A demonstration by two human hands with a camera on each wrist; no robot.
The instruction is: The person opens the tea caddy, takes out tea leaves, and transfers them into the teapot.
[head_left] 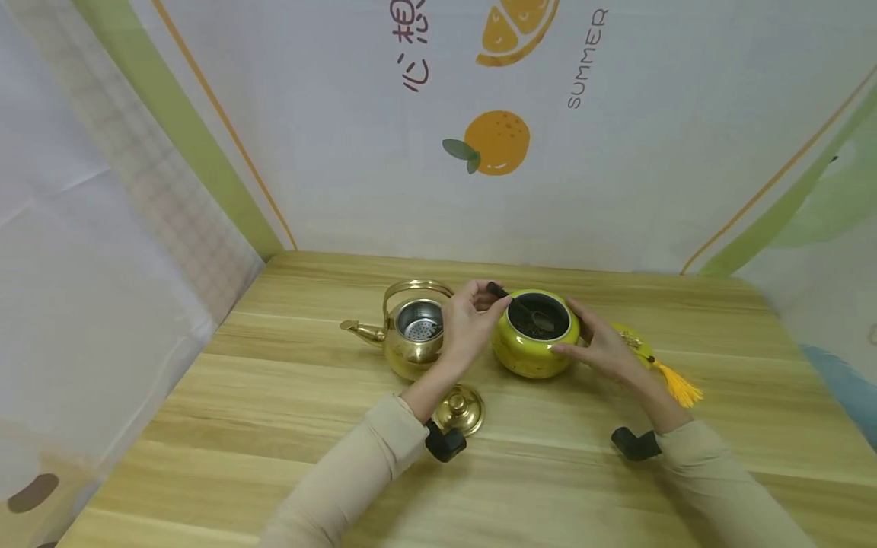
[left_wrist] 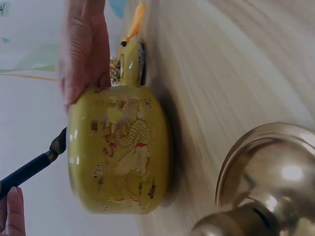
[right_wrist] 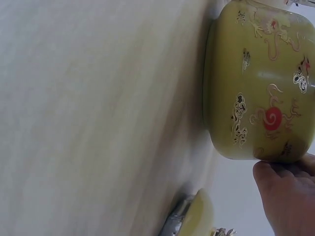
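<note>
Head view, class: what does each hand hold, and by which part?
Left hand: the spoon, by its black handle. Right hand: the yellow jar, by its side.

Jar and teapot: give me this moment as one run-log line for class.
left hand: holds scoop in jar | right hand: holds jar | teapot: open, beside jar | teapot lid: on table | jar lid: on table

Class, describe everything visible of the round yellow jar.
The squat, glossy yellow ceramic-looking jar stands open, roughly upright, on the wood-patterned table. Gold and red motifs, including a dragon, decorate its sides; its rim is pale, its interior dark. The bare right hand holds it; a black-handled scoop reaches into its mouth.
</note>
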